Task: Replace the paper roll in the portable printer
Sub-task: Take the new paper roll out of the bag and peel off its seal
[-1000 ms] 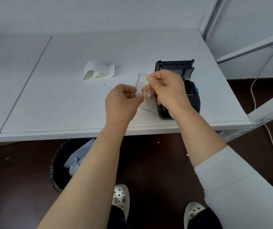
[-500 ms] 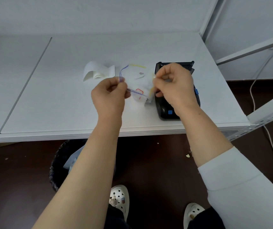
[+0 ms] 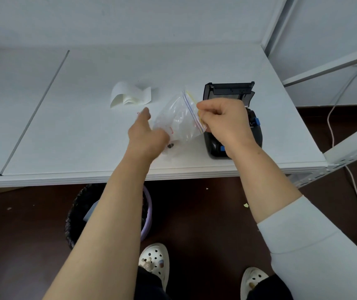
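**Status: loading not yet begun.**

1. The printer [image 3: 214, 147] stands on the table [image 3: 75, 131] near its front right corner. Its lid [image 3: 229, 92] is raised. The right forearm covers the paper compartment, so it cannot be confirmed whether the compartment is empty.
2. A loose curled strip of paper [image 3: 130, 96] lies on the table, well apart from the printer and to its left. It is probably the leftover of the old roll, which suggests that removal is complete.
3. A clear zip bag [image 3: 177, 118] is held above the table, just left of the printer, between the two hands. Whether it contains the new roll cannot be determined; its contents appear only as pale, blurred plastic.
4. The right hand [image 3: 225, 120] has its fingers curled and pinches the coloured zip edge of the bag at the upper right.
5. The left hand [image 3: 147, 135] is at the lower left of the bag and is blurred. One digit points straight away from the body. The remaining fingers are hidden, so it cannot be told whether they grip the bag.
6. A small dark object [image 3: 170, 146] lies on the table under the bag. It is too small to identify.

**Remaining steps, as judged:** open the bag, take out the roll, seat it in the compartment with the paper end fed out, then close the lid.

A waste bin [image 3: 75, 215] stands under the table.
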A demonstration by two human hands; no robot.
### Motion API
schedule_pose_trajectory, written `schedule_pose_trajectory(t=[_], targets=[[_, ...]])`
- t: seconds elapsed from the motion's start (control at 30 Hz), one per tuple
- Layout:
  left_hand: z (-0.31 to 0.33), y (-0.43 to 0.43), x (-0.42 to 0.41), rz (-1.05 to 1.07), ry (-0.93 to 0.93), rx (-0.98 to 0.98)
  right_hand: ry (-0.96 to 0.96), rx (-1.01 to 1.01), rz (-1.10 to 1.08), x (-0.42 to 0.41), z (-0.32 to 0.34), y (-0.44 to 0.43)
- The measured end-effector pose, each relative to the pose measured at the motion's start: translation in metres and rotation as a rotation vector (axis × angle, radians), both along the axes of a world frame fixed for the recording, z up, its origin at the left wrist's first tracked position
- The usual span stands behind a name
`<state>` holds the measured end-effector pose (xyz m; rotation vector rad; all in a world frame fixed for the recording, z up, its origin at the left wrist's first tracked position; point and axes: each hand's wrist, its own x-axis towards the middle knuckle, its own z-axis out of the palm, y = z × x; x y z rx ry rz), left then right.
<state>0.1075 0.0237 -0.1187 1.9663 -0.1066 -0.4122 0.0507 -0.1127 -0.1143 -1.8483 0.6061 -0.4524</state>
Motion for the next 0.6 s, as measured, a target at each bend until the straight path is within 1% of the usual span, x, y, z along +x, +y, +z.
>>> schedule_pose_trajectory(t=[0.03,0.07,0.1,0.13,0.2,0.3,0.43,0.5,0.57,0.6], targets=[[-0.003,0.000,-0.001,-0.133,-0.015,0.161,0.008,-0.005,0.003,0.000,0.001,0.000],[-0.009,0.001,-0.001,-0.230,-0.025,0.276,0.019,-0.007,0.005,-0.001,0.002,0.001],[-0.016,0.001,0.000,-0.286,-0.038,0.339,0.028,-0.008,0.002,-0.001,0.003,0.002],[-0.021,0.000,0.000,-0.307,-0.051,0.355,0.032,-0.014,-0.007,-0.002,0.004,0.002],[-0.028,-0.001,0.004,-0.273,-0.136,0.314,0.019,-0.025,-0.026,-0.001,0.007,0.006],[-0.028,0.001,0.007,-0.198,-0.227,0.284,0.011,0.056,-0.029,-0.001,0.014,0.013],[-0.025,0.006,0.007,-0.149,-0.205,0.168,0.119,0.193,0.062,0.001,0.012,0.020],[-0.025,0.009,0.009,-0.103,-0.189,0.164,0.158,0.254,0.086,0.002,0.007,0.023],[-0.023,0.012,0.008,-0.062,-0.190,0.141,0.194,0.282,0.116,0.002,0.005,0.027],[-0.021,0.012,0.006,-0.046,-0.160,0.101,0.199,0.280,0.124,0.002,0.003,0.028]])
